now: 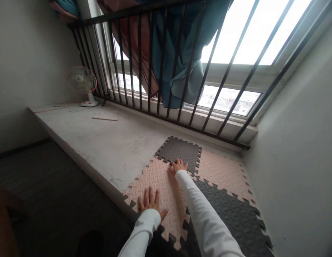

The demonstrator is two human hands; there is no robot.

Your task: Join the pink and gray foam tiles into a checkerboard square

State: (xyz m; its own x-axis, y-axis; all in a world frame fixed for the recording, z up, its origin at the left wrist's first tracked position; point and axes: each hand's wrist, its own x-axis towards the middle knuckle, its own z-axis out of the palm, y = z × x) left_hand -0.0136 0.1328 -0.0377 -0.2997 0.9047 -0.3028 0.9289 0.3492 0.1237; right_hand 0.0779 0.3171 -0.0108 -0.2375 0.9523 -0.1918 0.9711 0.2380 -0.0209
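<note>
Left hand (pixel 150 204) splayed on pink tile (pixel 153 172); right hand (pixel 179 166) splayed at edge of dark tile (pixel 181 147).

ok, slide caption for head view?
Left hand spread on pink foam tile, right hand at its seam with dark tile, on window ledge.

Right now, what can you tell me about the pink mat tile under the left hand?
The pink mat tile looks like foam, with a raised pattern and toothed, jigsaw-like edges. It lies along the front edge of the pale ledge, beside dark tiles. The left hand is spread on it; the right hand is at its far seam. A darker strip runs below the right hand; shadow or bulge, I can't tell.
</note>
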